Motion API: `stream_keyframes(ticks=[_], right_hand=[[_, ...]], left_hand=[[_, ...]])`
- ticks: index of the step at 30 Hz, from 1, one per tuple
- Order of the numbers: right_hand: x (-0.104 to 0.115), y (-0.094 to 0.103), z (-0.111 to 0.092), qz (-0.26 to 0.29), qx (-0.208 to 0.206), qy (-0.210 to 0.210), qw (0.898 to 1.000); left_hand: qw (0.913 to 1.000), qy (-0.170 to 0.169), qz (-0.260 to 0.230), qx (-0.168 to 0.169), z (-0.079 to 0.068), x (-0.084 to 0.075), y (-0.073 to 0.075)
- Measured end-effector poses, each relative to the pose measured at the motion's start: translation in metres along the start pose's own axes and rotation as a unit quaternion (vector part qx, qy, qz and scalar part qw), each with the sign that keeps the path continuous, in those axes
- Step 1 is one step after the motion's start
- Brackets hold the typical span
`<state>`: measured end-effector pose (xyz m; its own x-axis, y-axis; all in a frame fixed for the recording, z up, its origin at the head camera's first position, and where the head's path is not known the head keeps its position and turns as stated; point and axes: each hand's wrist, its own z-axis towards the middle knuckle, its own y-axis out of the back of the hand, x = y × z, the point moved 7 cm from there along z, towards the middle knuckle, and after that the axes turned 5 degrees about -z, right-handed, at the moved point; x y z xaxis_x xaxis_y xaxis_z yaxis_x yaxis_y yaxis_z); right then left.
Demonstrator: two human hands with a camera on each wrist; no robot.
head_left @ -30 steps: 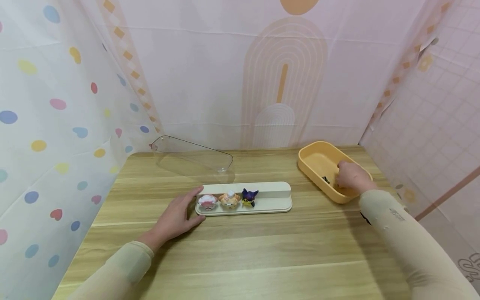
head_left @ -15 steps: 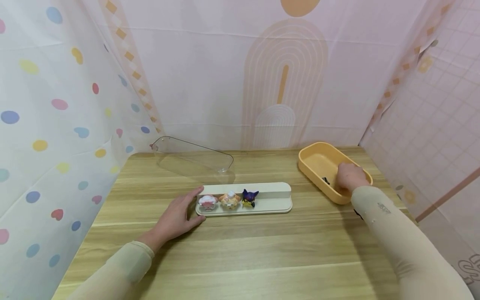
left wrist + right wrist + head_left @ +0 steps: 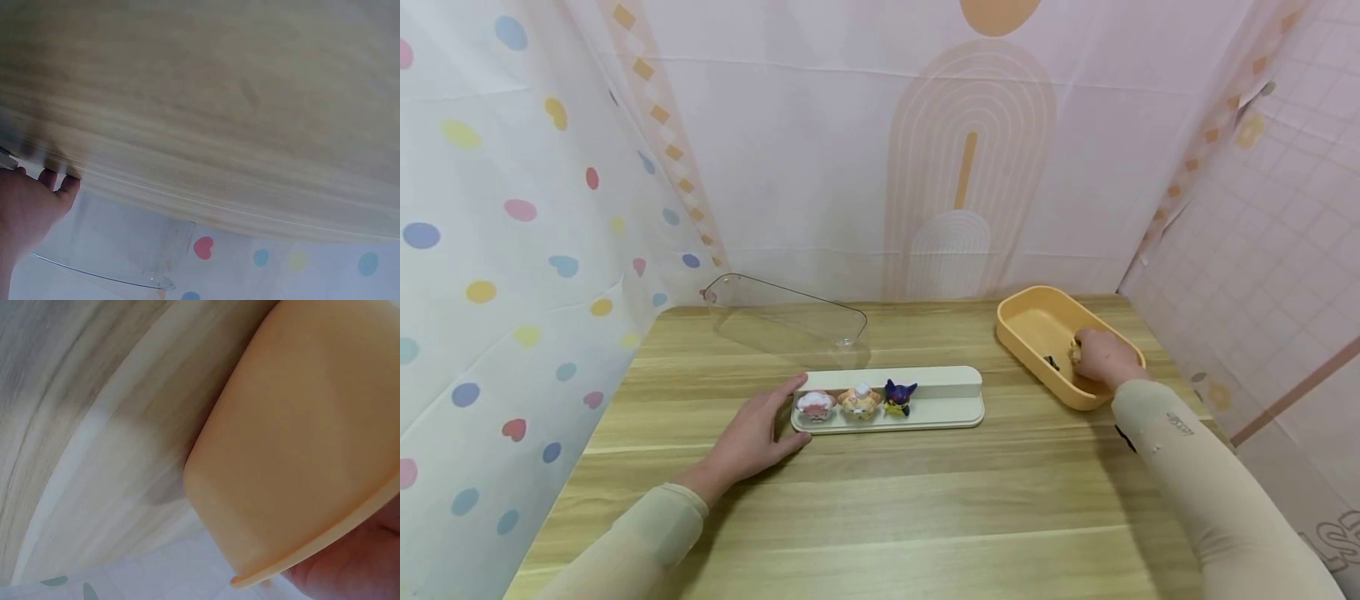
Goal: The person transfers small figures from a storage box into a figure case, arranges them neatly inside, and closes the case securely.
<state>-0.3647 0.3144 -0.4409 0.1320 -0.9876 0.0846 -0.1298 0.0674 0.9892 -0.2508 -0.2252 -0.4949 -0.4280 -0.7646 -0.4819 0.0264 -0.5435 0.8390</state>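
My left hand (image 3: 752, 432) steadies the left end of a long cream display base (image 3: 943, 408), thumb at its front edge and fingers at its back. On the base stand a pink-and-white figurine (image 3: 816, 406), a cream-and-orange figurine (image 3: 860, 402) and a purple-and-yellow figurine (image 3: 898, 397), in a row from the left. Inside the yellow-orange tray (image 3: 1021, 346) is my right hand (image 3: 1103, 357), fingers curled, a small tan figurine (image 3: 1076, 352) showing at the fingertips. A small dark piece (image 3: 1052, 362) lies in the tray left of that hand.
A transparent cover (image 3: 786, 312) lies at the back left of the wooden table (image 3: 880, 508). Patterned cloth (image 3: 820, 150) hangs close behind the table and along both sides. The tray's walls rise around the right hand.
My right hand has shifted slightly within the tray, and a tan figurine now shows at its fingertips. The left hand, the base and its figurines stay put.
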Motion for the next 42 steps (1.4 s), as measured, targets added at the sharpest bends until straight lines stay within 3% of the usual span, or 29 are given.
stream_keyframes(ticks=[5, 13, 20, 26, 31, 36, 42], right_hand=[[0.002, 0.000, 0.002, 0.040, -0.022, -0.001, 0.999], [0.004, 0.002, 0.003, 0.134, -0.063, -0.003, 0.989], [0.002, 0.005, 0.001, 0.122, -0.068, 0.011, 0.990], [-0.005, 0.009, -0.006, 0.068, -0.073, 0.008, 0.995], [-0.005, 0.024, -0.017, 0.091, -0.108, 0.016, 0.990], [0.020, 0.049, -0.029, 0.095, -0.161, 0.077, 0.979], [0.079, 0.065, -0.045, 0.113, -0.187, 0.178, 0.959]], left_hand=[[1.0000, 0.000, 0.001, 0.000, -0.001, 0.001, -0.001], [1.0000, -0.003, 0.003, -0.004, -0.001, 0.001, 0.001], [1.0000, -0.003, 0.001, -0.005, 0.000, 0.001, 0.001], [1.0000, -0.004, 0.001, -0.008, 0.000, -0.001, 0.001], [1.0000, -0.008, 0.000, -0.005, 0.000, 0.000, 0.000], [1.0000, -0.004, 0.002, -0.005, -0.001, 0.002, 0.001], [1.0000, -0.002, 0.000, -0.006, -0.001, 0.003, 0.004]])
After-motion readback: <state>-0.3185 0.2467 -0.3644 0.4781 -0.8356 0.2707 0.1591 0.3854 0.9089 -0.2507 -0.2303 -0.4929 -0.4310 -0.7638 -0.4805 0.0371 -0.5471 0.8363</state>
